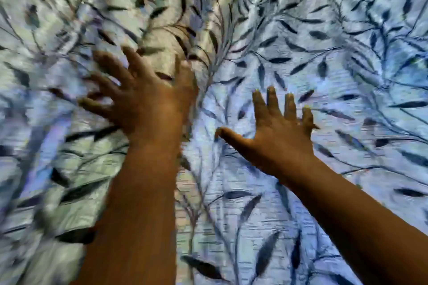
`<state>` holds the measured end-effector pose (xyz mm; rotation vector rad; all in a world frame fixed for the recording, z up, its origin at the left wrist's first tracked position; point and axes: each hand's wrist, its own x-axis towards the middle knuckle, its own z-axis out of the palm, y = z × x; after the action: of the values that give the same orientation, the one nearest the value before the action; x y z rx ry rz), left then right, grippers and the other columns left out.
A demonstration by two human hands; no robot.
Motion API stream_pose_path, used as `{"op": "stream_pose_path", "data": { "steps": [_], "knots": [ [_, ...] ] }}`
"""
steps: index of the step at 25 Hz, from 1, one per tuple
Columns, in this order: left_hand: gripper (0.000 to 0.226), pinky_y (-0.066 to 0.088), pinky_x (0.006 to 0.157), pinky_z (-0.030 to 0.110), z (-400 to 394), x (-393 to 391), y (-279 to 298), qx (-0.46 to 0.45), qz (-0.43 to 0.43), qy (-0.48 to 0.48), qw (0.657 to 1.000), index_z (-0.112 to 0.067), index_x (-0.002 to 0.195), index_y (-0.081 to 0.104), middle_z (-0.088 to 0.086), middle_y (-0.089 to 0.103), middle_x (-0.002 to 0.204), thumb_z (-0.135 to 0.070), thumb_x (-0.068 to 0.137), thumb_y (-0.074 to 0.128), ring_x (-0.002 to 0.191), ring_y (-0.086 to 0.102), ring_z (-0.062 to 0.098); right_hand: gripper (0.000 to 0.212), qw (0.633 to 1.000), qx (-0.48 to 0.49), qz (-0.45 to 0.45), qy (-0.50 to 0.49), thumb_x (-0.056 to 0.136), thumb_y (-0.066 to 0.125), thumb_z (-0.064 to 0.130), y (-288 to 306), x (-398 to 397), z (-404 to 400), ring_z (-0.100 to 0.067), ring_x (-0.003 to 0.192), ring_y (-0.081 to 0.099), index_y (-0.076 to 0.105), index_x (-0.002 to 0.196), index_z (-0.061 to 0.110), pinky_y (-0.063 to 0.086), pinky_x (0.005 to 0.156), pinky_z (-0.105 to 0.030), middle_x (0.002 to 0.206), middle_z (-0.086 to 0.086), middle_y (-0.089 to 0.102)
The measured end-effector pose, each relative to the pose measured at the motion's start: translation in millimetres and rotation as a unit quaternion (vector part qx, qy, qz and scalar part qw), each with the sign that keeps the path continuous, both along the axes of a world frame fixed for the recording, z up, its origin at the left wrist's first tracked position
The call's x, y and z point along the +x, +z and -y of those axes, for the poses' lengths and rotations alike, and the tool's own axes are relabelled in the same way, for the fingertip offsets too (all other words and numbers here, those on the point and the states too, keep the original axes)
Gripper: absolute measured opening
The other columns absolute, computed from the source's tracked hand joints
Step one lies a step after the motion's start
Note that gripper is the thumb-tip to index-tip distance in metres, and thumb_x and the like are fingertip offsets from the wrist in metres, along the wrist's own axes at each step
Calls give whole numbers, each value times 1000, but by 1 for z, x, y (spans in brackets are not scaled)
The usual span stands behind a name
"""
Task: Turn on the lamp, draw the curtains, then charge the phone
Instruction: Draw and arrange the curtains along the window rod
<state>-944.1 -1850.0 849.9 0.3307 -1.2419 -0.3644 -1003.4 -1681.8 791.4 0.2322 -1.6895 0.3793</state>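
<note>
Two hands, left hand, right hand, seemingly one curtain

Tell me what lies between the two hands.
In the head view, only leaf-patterned curtain fabric shows between the left hand and right hand; a fold runs there.

Curtains: pale blue-white fabric, printed with dark navy leaves on thin dark stems. Left portion tinted greenish-grey; central fold cream. Pattern blurred at left.
</note>
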Motion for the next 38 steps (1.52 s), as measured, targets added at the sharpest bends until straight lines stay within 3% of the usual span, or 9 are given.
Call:
{"op": "stream_pose_path", "data": {
  "steps": [5,11,16,21,25,30,34,38],
  "knots": [
    [104,-2,111,62,30,-45,-20,-27,132,-84,987,-20,152,-5,12,-11,160,-82,77,30,145,-11,34,110,1000,-9,-8,-14,59,6,96,3,0,33,-28,146,-12,-3,149,35,-10,113,-55,160,4,-10],
    [109,9,111,57,47,-59,-26,-70,129,-70,987,-24,152,-6,9,-12,160,-89,70,25,145,-1,36,111,998,-39,-26,29,57,2,97,-7,-13,62,-24,146,-14,-8,148,35,-7,113,-54,160,6,-9],
    [110,-3,110,54,80,-70,-31,-80,121,10,989,-24,152,-8,8,-11,160,-91,69,19,145,-3,31,110,998,-38,-3,39,58,1,96,-13,-27,102,-22,145,-17,-14,148,33,-12,113,-51,159,7,-15],
    [103,-5,114,48,119,-80,-49,-133,147,-71,978,-28,150,-14,9,-14,160,-85,75,26,146,-13,28,108,999,-35,4,1,60,1,94,-29,-28,142,-22,146,-11,-11,148,33,-10,113,-51,160,6,-8],
    [97,-12,111,41,153,-82,-77,-203,146,-109,962,-30,151,-13,9,-12,160,-80,80,31,146,-14,23,99,998,-34,14,-44,63,5,89,-59,-17,182,-24,147,-2,0,149,39,1,115,-53,161,2,0],
    [98,-20,108,37,186,-76,-103,-257,141,-122,948,-19,153,-3,9,-12,160,-77,81,31,146,-15,23,97,994,-48,54,-80,67,7,85,-96,-5,217,-26,146,11,5,150,35,12,115,-51,160,1,10],
    [97,-27,106,39,205,-70,-125,-266,163,-150,938,-18,153,-6,6,-19,159,-77,83,25,144,-23,27,98,986,-46,137,-82,63,8,93,-115,7,221,-23,147,-1,-10,146,44,5,115,-49,161,7,-4],
    [92,-27,107,42,208,-61,-161,-275,182,-181,927,-20,152,-11,3,-26,156,-73,86,24,140,-31,26,114,971,-33,208,-115,52,7,99,-136,22,211,-24,147,-5,-11,148,39,6,116,-53,160,9,-9]
  ]
}}
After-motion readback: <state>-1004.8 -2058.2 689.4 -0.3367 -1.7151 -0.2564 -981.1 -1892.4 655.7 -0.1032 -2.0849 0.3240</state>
